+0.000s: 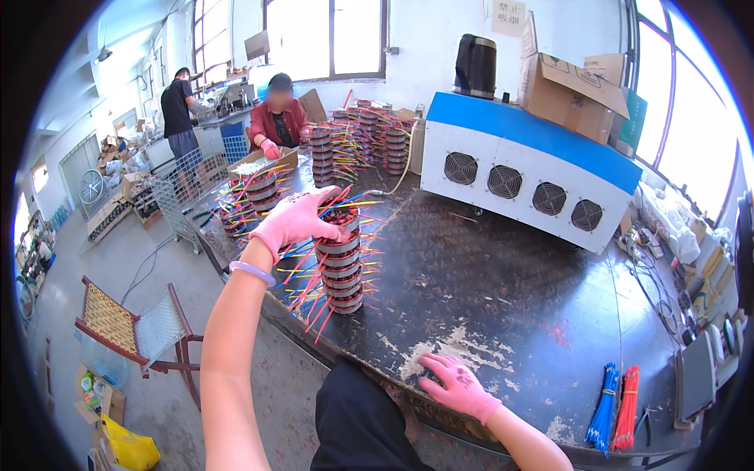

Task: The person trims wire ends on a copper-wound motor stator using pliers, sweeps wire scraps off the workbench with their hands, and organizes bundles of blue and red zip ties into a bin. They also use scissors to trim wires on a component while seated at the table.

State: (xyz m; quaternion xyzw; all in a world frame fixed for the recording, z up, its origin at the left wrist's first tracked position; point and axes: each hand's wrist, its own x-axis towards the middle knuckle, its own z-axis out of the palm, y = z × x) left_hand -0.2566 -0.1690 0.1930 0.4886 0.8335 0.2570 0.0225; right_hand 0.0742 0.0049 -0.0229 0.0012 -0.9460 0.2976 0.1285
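My left hand (294, 224), in a pink glove, reaches over a tall stack of motor stators (341, 275) near the table's left edge. Its thumb and fingers grip the top stator (344, 218), partly covering it. Red, blue and yellow wires stick out all around the stack. On the worn front edge of the dark table (503, 286) rests my right hand (458, 386), also gloved in pink. Its fingers are stretched out over the surface and hold nothing.
Behind stand more stator stacks (322, 157) and a shorter pile (263, 188). A person (279, 118) sits across the table by a cardboard box (263, 162). A blue-and-white machine with fans (526, 169) stands at the back right. Blue (603, 408) and red wire bundles (626, 408) lie front right.
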